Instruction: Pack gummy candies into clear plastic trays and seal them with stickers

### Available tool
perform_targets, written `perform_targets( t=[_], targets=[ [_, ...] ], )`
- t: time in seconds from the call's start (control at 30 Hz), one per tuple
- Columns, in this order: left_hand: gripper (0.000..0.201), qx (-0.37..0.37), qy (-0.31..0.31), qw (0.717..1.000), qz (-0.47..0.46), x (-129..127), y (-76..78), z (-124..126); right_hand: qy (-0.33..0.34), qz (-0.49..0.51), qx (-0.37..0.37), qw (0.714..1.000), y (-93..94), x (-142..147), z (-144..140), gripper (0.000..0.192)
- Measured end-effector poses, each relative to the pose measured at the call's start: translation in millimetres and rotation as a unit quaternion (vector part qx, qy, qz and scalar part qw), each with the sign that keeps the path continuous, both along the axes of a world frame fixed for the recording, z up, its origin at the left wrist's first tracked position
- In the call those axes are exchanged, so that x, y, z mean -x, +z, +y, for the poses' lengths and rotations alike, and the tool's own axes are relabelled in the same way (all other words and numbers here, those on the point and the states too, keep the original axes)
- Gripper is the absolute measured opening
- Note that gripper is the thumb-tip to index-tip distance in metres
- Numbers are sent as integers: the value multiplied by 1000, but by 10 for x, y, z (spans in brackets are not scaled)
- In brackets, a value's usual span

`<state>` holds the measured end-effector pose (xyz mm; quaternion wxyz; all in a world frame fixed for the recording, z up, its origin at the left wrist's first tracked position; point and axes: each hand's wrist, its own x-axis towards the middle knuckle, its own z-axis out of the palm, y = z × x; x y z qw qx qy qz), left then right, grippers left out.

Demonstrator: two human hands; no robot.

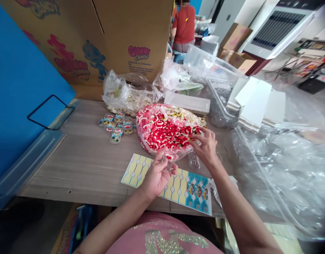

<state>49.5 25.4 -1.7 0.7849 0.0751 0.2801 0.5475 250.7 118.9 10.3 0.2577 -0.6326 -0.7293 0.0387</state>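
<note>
My left hand (157, 176) is closed around a small clear plastic case (170, 157) with a red-and-white lips gummy inside. Over the right side of an open bag of gummies (162, 130), my right hand (205, 146) has its fingertips drawn together among the candies. A small yellowish bit shows at those fingertips, too small to make out. Red lips gummies fill most of the bag, with eye-shaped ones along its far side. Beneath my hands lies a sheet of yellow and blue stickers (178, 185). An empty clear case (194, 160) rests beside my right wrist.
Several filled, labelled cases (116, 135) lie left of the bag. Behind stand another clear bag of candies (128, 93) and a large cardboard box (130, 28). A clear bin of plastic cases (286, 169) and white cartons (255, 98) occupy the right. A person in red (184, 26) is farther back.
</note>
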Motion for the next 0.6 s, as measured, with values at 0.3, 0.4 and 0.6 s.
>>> perform_targets(
  t=[0.3,0.4,0.6],
  targets=[
    [46,12,50,999,-7,-43,148,-59,175,-26,-1,984,278,626,-951,15],
    [47,11,38,999,-1,-12,134,-124,186,1,31,982,276,549,-994,25],
    [47,1,33,999,19,2,139,-223,167,39,30,985,179,632,-1113,12]
  ],
)
